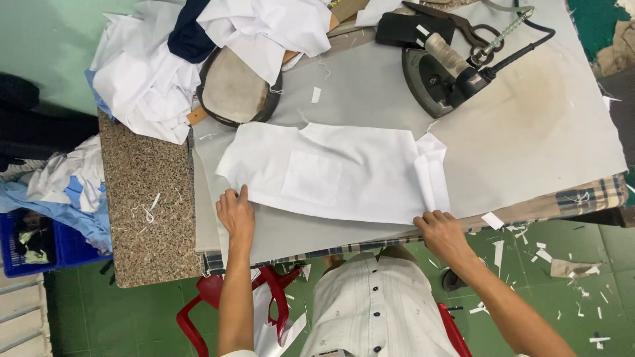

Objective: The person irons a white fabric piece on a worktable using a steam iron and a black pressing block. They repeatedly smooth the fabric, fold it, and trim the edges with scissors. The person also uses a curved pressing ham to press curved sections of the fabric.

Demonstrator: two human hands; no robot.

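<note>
A: What lies under the hands?

B: A white shirt panel [337, 173] with a patch pocket [311, 177], spread flat along the near edge of the grey ironing table [529, 132]. Its right end is folded back into a narrow strip.

A: State of each hand?

B: The left hand [235, 215] lies palm-down, fingers together and extended, pressing the panel's near left corner; it grips nothing. The right hand [442, 231] rests at the near right corner, fingers curled onto the hem below the folded strip; whether it pinches the cloth cannot be told.

A: Any containers?

B: One: a blue plastic crate [40, 248] on the floor off the table's left side, holding dark and pale cloth, with light blue fabric [79, 211] draped over its rim.

A: What surrounds the panel?

B: Toward the far edge, a dark electric iron [440, 79] stands on its side, with its cord running to the far right corner; large scissors [463, 30] lie just behind it. At the far left corner, a heap of white garments [159, 79] with one navy piece [188, 33] partly covers a padded pressing cushion [231, 89]. A speckled stone slab [142, 198] adjoins the left edge. Cloth scraps [542, 254] litter the green floor [595, 244], and a red plastic stool [218, 297] stands below the near edge.
</note>
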